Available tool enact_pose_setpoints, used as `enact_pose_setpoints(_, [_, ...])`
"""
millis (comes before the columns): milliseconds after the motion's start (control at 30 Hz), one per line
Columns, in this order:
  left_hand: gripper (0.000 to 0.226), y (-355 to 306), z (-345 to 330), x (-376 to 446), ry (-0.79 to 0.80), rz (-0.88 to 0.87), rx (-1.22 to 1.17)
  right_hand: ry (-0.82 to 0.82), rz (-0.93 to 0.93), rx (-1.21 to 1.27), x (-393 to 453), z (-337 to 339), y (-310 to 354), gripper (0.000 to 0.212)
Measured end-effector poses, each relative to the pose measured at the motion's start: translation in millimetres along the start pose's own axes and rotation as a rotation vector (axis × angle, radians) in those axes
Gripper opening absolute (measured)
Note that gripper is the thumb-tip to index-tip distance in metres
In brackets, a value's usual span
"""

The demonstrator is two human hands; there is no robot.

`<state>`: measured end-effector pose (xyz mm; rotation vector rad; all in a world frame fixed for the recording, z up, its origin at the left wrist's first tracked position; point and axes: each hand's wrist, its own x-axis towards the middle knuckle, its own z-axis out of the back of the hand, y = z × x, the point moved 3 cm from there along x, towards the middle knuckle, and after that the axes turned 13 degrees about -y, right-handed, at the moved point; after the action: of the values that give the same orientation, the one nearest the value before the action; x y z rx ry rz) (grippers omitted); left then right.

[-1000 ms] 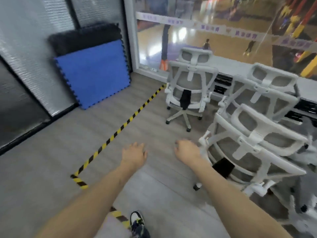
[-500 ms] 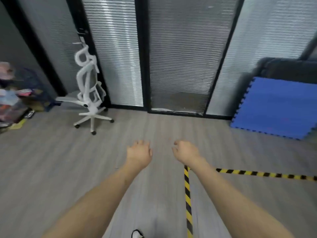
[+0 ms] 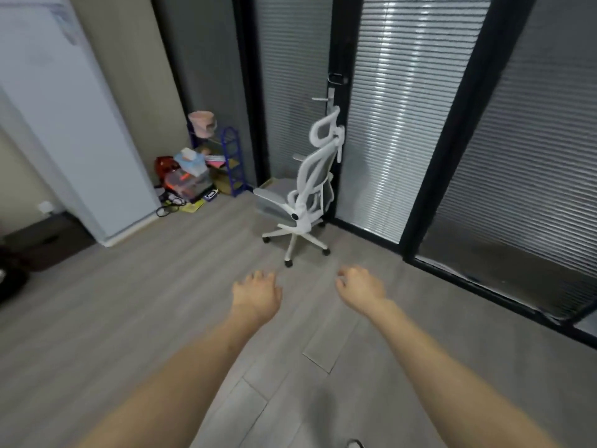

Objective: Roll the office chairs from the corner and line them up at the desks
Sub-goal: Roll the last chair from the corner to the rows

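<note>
Head view: Your two bare arms reach out over the grey plank floor point(image 3: 129, 318), palms down, toward a lone white chair point(image 3: 303, 195) parked in the corner. Your left hand point(image 3: 256, 297) hangs with its fingers loosely curled and nothing in it; your right hand point(image 3: 360, 287) does the same, fingers drooping forward, holding nothing. Both hands sit short of the chair, near its closest castor but not touching it, with open floor between.

The chair stands upright on its five-star base, seen side-on, its seat pointing away from the glass wall point(image 3: 403, 124) and its mesh back and headrest close against the wall's black frame point(image 3: 339, 43). Whether the headrest touches the frame, you cannot tell. A door handle point(image 3: 329, 98) shows on the frame just above the headrest. Closed blinds fill the glass panels behind and to the right of the chair.

Left of the chair, a small blue rack point(image 3: 231, 163) stands against the wall, a pink bucket point(image 3: 202, 122) on top of it. A heap of clutter point(image 3: 187, 179) lies beside the rack, farther from the chair: boxes, a red bag, cables on the floor. Farther left again, well apart from the chair, a tall white panel point(image 3: 64, 124) leans across the wall. A shoe tip point(image 3: 355, 443) shows at the bottom edge, below your right arm.
</note>
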<state>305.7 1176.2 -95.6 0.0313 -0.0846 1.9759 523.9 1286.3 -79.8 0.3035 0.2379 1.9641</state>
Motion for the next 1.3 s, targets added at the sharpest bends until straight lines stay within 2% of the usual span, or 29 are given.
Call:
enact_pose_setpoints(200, [0.044,3.2,-17.7,144.2,-0.024,0.018,0.020,-0.048,0.047,-0.043,153.7,-18.1,-11.4,0.034])
enact_pose_setpoints(467, [0.048,-23.7,-29.3,324.6,-0.010,-0.003,-0.004,-0.080,0.078,-0.088,347.3,-30.0,-34.1,0.036])
enact_pose_setpoints(867, [0.051,-30.7,-45.2,585.7,-0.046,-0.053,-0.063,-0.124,0.027,-0.061,602.0,-53.1,-51.0,0.039])
enact_pose_setpoints(1133, [0.046,-58.1,-36.4,707.2,-0.064,-0.089,-0.101,-0.139,-0.001,-0.086,717.4,-49.6,-69.4,0.032])
enact_pose_setpoints(1300, [0.051,-88.8,-41.1,759.1,-0.056,-0.028,-0.114,-0.140,0.052,-0.062,785.9,-54.2,-101.2,0.029])
